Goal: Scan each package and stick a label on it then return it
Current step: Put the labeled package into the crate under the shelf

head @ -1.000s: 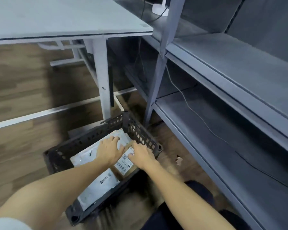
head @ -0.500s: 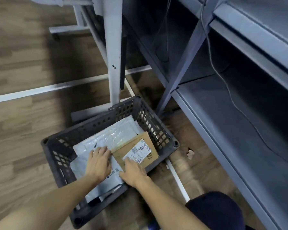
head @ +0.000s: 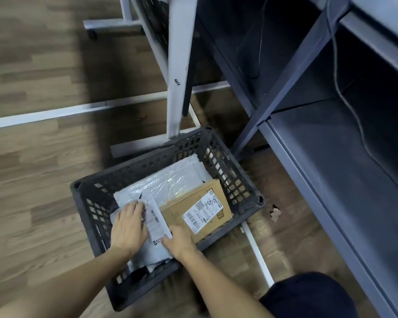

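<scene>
Head view, nearest: left hand (head: 128,228) and right hand (head: 179,241) have fingers curled on a grey mailer (head: 155,222) in the near part of the crate (head: 246,187), so lifting it level should spare the cardboard box (head: 182,208) just right.

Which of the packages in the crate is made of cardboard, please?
The brown cardboard box at the crate's right side, bearing a white barcode label; the other packages are soft grey-white plastic mailers, one under both hands.

Dark grey perforated crate (head: 218,157), brown cardboard box (head: 182,208) with white label (head: 202,211), seemingly pale grey mailers (head: 170,180).
</scene>
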